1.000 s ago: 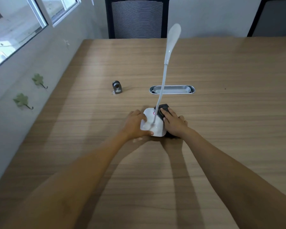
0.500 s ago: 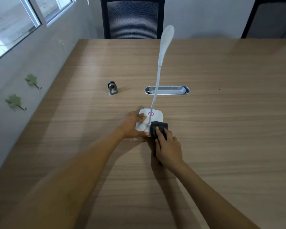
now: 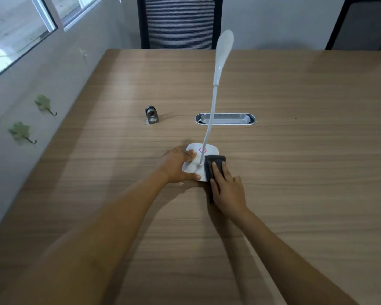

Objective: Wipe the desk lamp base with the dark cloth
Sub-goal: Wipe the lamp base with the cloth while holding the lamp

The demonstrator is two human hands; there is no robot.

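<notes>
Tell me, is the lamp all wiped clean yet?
Not yet, by the look of it. The left hand steadies the white lamp base while the right hand presses the dark cloth on its right side. Which parts are already wiped cannot be told. The side under the left hand seems left.

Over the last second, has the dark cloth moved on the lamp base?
Yes. The dark cloth slid toward the person, away from the metal cable slot, along the lamp base.
</notes>
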